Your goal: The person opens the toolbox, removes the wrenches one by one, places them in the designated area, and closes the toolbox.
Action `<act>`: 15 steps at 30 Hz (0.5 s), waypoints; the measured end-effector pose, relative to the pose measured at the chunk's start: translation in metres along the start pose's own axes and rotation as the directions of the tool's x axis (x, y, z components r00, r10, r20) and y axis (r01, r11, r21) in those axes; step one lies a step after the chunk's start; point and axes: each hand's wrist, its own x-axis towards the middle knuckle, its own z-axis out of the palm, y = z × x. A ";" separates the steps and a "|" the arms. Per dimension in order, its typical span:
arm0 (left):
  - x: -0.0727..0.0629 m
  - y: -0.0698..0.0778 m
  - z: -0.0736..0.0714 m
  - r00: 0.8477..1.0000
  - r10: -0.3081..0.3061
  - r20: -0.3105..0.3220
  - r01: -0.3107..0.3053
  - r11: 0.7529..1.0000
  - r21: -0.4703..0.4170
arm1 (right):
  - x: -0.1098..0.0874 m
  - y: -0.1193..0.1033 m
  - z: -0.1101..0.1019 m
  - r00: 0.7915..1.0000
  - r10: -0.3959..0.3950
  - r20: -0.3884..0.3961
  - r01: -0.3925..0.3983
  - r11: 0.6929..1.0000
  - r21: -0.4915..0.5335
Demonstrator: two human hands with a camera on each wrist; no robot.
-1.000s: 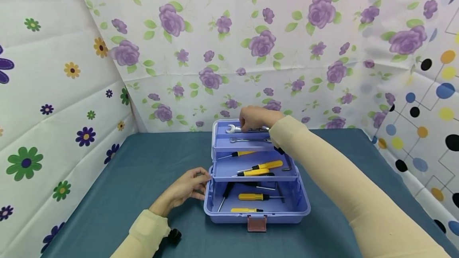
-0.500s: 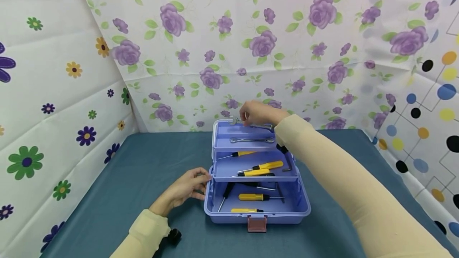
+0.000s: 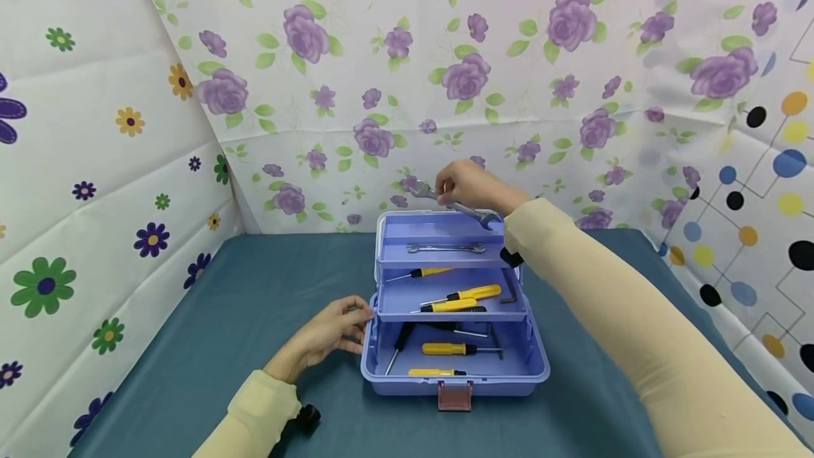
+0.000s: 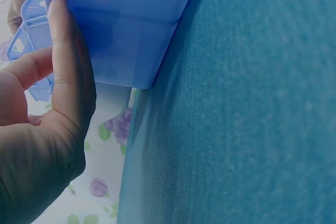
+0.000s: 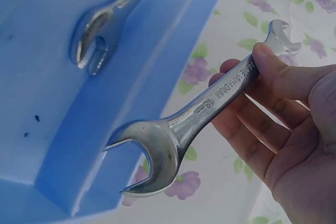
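Note:
My right hand (image 3: 470, 184) pinches a double open-ended wrench (image 5: 197, 111) marked 18 between thumb and fingers. It holds the wrench tilted above the top tray of a blue-purple toolbox (image 3: 454, 387), clear of the box. Another open-ended wrench (image 3: 445, 248) lies in a top tray compartment; its end also shows in the right wrist view. My left hand (image 3: 331, 334) rests against the toolbox's left side. In the left wrist view its fingers (image 4: 64, 61) are fairly straight and touch the box near the rim.
Yellow-handled screwdrivers (image 3: 477, 293) and a hex key (image 3: 510, 287) lie in the middle tray. The bottom holds several more screwdrivers (image 3: 448, 349). A reddish latch (image 3: 454, 396) hangs at the front. Teal cloth (image 3: 305, 274) covers the table, with a flowered curtain (image 3: 381, 55) behind.
My right hand has lifted the wrench up from the top tray and slightly right, tilting it. My left hand and the toolbox have stayed in place.

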 end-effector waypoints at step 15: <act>0.001 -0.002 -0.002 1.000 0.001 0.004 -0.001 1.000 -0.009 | -0.012 0.018 -0.021 0.988 0.103 -0.118 -0.071 0.966 0.249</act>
